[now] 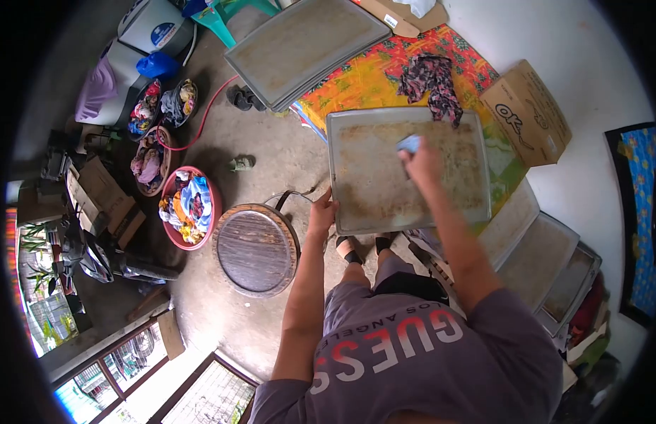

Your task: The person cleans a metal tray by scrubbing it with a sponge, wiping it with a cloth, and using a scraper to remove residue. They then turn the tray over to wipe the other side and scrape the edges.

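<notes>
A large grey metal tray (384,191) with brown stains lies in front of me, partly over a colourful floral cloth. My left hand (323,212) grips the tray's left edge near its lower corner. In my right hand (421,166) is a small light-blue pad (410,144), held against the tray's upper middle surface. A dark patterned cloth (430,81) hangs over the tray's top edge.
More trays (310,46) are stacked at the top, others (536,261) at the lower right. A cardboard box (527,113) stands on the right. A round wooden stool (256,251) and a laundry-filled pink basin (216,212) are on the left.
</notes>
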`<action>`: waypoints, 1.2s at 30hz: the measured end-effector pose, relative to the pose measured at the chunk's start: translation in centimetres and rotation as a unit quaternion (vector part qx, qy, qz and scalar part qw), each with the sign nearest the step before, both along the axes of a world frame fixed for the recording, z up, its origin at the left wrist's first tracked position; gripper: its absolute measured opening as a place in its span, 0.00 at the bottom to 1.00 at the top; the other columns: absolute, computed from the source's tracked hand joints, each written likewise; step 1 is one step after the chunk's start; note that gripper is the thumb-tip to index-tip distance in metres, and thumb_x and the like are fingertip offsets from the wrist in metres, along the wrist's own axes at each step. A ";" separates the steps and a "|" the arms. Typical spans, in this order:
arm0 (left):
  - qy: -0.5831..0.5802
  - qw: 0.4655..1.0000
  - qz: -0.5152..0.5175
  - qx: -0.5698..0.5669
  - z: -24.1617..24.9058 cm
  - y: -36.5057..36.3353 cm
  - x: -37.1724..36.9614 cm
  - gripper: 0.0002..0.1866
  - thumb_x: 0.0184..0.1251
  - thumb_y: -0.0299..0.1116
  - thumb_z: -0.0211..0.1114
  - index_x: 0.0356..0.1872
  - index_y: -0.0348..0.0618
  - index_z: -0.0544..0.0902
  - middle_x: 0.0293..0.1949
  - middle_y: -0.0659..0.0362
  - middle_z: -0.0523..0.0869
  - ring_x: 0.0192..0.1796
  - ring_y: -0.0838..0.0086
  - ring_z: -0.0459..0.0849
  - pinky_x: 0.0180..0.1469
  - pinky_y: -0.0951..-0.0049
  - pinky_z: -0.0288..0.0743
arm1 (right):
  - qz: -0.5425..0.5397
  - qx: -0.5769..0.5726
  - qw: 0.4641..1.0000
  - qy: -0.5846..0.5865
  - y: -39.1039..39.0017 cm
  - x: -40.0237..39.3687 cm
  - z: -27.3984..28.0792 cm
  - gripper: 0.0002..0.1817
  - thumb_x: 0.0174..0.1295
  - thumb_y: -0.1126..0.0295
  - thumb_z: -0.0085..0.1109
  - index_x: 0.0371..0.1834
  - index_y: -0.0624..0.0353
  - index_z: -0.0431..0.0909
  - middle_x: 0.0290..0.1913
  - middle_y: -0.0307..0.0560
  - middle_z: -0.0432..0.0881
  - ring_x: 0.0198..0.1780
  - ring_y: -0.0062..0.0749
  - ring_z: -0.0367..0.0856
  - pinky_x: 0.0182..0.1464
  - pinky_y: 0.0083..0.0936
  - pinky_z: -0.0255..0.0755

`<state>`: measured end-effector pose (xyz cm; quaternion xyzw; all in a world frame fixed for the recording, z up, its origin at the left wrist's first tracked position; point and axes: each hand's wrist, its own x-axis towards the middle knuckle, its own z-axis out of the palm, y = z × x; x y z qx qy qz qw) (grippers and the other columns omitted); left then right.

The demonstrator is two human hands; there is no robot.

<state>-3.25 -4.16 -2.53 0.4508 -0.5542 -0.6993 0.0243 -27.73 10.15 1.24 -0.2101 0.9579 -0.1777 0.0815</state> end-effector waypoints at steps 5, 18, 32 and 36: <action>0.015 0.999 -0.019 -0.021 -1.0 0.0 -0.1 0.28 0.69 0.26 0.59 0.70 0.45 0.70 0.28 0.64 0.83 0.21 0.84 0.74 0.20 0.80 0.65 | 0.092 -0.077 0.991 0.061 -0.2 4.3 -0.5 0.27 0.50 0.59 0.71 0.51 0.56 0.72 0.48 0.51 0.80 0.47 0.48 0.82 0.46 0.44 0.75; 0.029 0.994 -0.003 0.106 1.0 2.8 4.0 0.26 0.73 0.30 0.54 0.70 0.38 0.66 0.44 0.53 0.84 0.33 0.73 0.85 0.30 0.73 0.83 | -0.274 0.091 0.950 0.118 13.0 -10.3 2.3 0.31 0.49 0.54 0.72 0.53 0.57 0.72 0.50 0.52 0.80 0.54 0.48 0.79 0.49 0.44 0.76; -0.038 0.998 -0.038 0.020 1.1 3.1 3.1 0.32 0.75 0.25 0.50 0.77 0.49 0.52 0.36 0.48 0.86 0.23 0.67 0.86 0.25 0.71 0.84 | -0.049 0.103 0.985 0.126 9.4 -13.3 1.3 0.33 0.50 0.48 0.70 0.54 0.54 0.71 0.50 0.47 0.79 0.54 0.43 0.79 0.46 0.51 0.73; -0.031 0.999 -0.033 0.030 1.0 3.1 3.1 0.32 0.74 0.24 0.50 0.77 0.47 0.53 0.34 0.48 0.86 0.22 0.68 0.86 0.23 0.72 0.83 | -0.115 0.093 0.980 0.136 11.1 -16.3 0.5 0.31 0.50 0.50 0.71 0.54 0.52 0.71 0.51 0.46 0.79 0.56 0.42 0.78 0.48 0.52 0.72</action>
